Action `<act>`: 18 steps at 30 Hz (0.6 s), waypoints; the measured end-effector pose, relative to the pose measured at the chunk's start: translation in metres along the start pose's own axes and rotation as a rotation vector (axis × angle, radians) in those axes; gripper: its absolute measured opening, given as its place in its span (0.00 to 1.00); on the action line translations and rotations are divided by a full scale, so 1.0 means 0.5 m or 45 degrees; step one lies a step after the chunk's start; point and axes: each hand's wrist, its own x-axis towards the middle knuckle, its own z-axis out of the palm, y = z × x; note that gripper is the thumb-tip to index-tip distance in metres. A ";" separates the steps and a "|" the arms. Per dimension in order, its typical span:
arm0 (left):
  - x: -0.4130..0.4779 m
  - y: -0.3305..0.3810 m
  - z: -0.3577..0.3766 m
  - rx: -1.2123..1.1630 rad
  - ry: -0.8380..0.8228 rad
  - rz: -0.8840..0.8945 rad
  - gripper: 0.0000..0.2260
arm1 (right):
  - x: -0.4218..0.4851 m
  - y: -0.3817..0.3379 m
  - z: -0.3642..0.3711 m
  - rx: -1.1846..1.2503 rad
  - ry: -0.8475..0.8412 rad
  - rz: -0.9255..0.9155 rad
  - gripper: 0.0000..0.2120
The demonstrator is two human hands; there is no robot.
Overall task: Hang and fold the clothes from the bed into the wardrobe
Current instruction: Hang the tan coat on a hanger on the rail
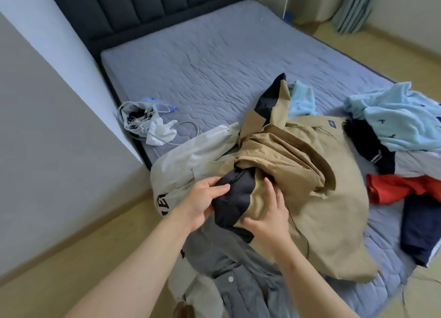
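Tan cloth with navy panels, the jacket (334, 198) lies crumpled at the near edge of the bed (214, 62). The left hand (202, 205) grips a navy fold. The right hand (269, 215) presses flat on the tan, fingers straight. A pale grey top (191, 160) and a grey buttoned shirt (238, 270) lie partly beneath the jacket. Light-blue (401, 117) and red (393, 189) garments are heaped to the right. The mattress is quilted grey, with a dark padded headboard (143, 5).

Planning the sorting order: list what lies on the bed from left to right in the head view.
bundle of cords and white cloth → pale grey jacket → tan jacket → red garment
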 end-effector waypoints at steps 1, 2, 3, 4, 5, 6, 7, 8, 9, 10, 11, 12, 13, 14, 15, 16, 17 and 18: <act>-0.024 0.018 0.006 0.029 -0.031 0.030 0.09 | -0.009 -0.019 -0.006 -0.053 -0.002 -0.040 0.48; -0.049 0.032 0.012 0.059 -0.071 0.059 0.09 | -0.019 -0.037 -0.011 -0.092 0.022 -0.081 0.48; -0.074 0.044 0.018 0.087 -0.117 0.086 0.08 | -0.029 -0.052 -0.016 -0.092 0.071 -0.122 0.46; -0.098 0.053 0.023 0.107 -0.166 0.109 0.08 | -0.040 -0.064 -0.022 -0.046 0.141 -0.176 0.41; -0.120 0.061 0.025 0.119 -0.208 0.127 0.08 | -0.053 -0.076 -0.029 0.054 0.192 -0.227 0.33; -0.139 0.067 0.025 0.125 -0.242 0.140 0.09 | -0.066 -0.086 -0.034 0.199 0.206 -0.273 0.24; -0.155 0.074 0.023 0.142 -0.281 0.160 0.09 | -0.080 -0.097 -0.039 0.356 0.198 -0.286 0.16; -0.168 0.082 0.020 0.182 -0.329 0.189 0.09 | -0.091 -0.104 -0.043 0.516 0.169 -0.281 0.11; -0.178 0.092 0.016 0.247 -0.386 0.229 0.09 | -0.099 -0.108 -0.047 0.629 0.138 -0.245 0.11; -0.185 0.103 0.012 0.316 -0.451 0.281 0.10 | -0.103 -0.112 -0.053 0.687 0.138 -0.209 0.14; -0.190 0.116 0.010 0.370 -0.488 0.335 0.12 | -0.107 -0.116 -0.064 0.721 0.164 -0.180 0.16; -0.191 0.127 0.009 0.406 -0.471 0.396 0.12 | -0.109 -0.119 -0.074 0.774 0.213 -0.168 0.16; -0.188 0.135 0.008 0.435 -0.385 0.483 0.12 | -0.112 -0.122 -0.086 0.849 0.274 -0.150 0.15; -0.178 0.140 0.005 0.488 -0.216 0.591 0.13 | -0.113 -0.123 -0.099 0.938 0.328 -0.131 0.15; -0.163 0.144 0.004 0.584 -0.001 0.698 0.15 | -0.114 -0.123 -0.112 1.028 0.369 -0.111 0.14; -0.149 0.146 0.005 0.738 0.189 0.780 0.17 | -0.115 -0.121 -0.124 1.118 0.403 -0.096 0.13; -0.133 0.143 0.008 0.909 0.291 0.814 0.19 | -0.118 -0.119 -0.135 1.196 0.446 -0.077 0.12; -0.117 0.137 0.014 1.075 0.296 0.803 0.23 | -0.122 -0.120 -0.146 1.284 0.488 -0.046 0.09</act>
